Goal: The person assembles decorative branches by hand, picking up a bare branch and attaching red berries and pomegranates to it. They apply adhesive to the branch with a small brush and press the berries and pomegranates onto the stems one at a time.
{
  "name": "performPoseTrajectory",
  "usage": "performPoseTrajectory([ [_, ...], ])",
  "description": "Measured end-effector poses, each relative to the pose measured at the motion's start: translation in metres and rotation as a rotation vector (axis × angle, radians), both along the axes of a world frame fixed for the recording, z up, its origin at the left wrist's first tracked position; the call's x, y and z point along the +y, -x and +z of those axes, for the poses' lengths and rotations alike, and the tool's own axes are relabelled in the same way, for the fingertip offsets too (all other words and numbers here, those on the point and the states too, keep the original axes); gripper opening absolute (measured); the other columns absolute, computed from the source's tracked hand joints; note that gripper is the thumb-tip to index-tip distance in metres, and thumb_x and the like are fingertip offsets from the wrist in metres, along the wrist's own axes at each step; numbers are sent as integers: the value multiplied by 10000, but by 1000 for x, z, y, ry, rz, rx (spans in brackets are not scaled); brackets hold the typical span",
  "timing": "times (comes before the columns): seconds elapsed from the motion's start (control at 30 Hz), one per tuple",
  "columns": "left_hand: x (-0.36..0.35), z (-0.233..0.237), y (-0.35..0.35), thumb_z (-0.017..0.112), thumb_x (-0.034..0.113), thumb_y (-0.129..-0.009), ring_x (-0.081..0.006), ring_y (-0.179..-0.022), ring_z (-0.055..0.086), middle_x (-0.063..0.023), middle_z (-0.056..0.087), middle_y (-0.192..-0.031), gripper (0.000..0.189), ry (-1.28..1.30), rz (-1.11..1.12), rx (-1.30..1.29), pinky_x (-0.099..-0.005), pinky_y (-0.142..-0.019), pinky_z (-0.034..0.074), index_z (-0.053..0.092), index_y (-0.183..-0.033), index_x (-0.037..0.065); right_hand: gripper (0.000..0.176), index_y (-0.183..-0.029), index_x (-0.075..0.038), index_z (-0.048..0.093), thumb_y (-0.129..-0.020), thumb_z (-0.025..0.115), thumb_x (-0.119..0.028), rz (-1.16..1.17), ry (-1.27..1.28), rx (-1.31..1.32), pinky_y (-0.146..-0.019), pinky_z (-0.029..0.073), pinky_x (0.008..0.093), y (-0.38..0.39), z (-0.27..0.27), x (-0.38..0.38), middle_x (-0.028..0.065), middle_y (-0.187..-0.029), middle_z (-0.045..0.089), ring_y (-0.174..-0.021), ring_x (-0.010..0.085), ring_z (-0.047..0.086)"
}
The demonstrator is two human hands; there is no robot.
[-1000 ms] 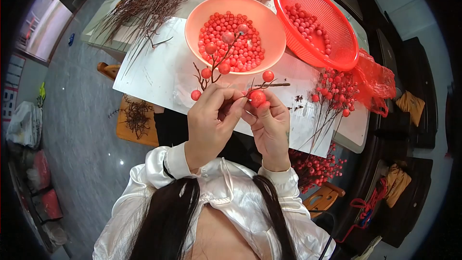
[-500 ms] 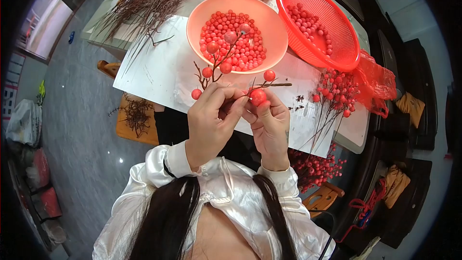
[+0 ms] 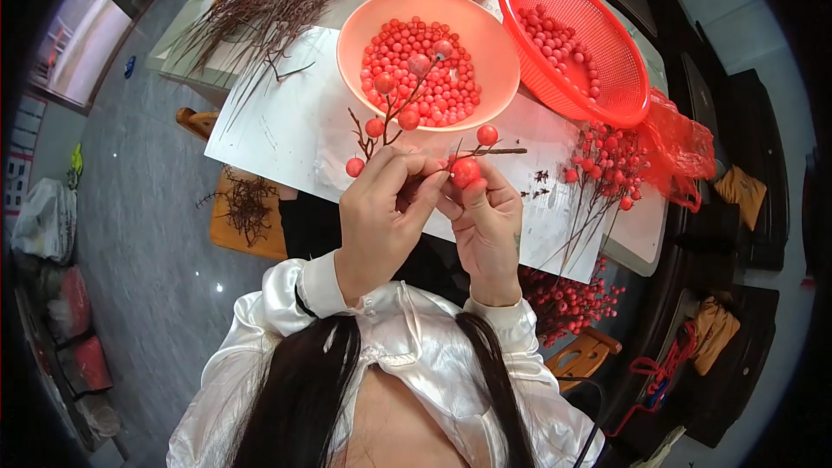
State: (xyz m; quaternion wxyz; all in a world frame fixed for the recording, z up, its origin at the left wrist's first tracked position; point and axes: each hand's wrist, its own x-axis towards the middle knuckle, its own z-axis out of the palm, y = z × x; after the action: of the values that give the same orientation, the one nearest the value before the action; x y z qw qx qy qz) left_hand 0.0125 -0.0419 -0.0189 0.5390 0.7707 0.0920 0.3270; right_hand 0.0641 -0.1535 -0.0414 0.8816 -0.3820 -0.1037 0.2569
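Between both hands is an artificial berry branch (image 3: 392,112), brown and forked, with several red berries on its tips. My left hand (image 3: 386,212) pinches the branch, its thumb and fingers pressed together. My right hand (image 3: 483,230) is closed around a large red berry (image 3: 465,173) beside the left fingertips. A twig end points right above the right hand. Just beyond the hands stands a pink bowl (image 3: 354,65) of loose red berries. The fingers hide part of the stem.
A red basket (image 3: 626,52) with more berries stands at the back right. Bare brown twigs (image 3: 269,4) lie at the back left. Finished berry stems (image 3: 607,165) rest by a red plastic bag (image 3: 680,147). More twigs (image 3: 247,208) lie on a wooden chair at left.
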Motion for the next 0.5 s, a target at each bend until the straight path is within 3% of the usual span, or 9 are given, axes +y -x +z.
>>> performPoseTrajectory([
  [0.5, 2, 2, 0, 638, 7, -760, -90, -552, 477, -53, 541, -717, 91, -32, -7, 22, -217, -498, 381, 570, -807, -31, 347, -1103, 63, 500, -862, 572, -176, 15, 12, 3, -840, 513, 351, -1, 0, 1, 153, -1011, 603, -923, 223, 610],
])
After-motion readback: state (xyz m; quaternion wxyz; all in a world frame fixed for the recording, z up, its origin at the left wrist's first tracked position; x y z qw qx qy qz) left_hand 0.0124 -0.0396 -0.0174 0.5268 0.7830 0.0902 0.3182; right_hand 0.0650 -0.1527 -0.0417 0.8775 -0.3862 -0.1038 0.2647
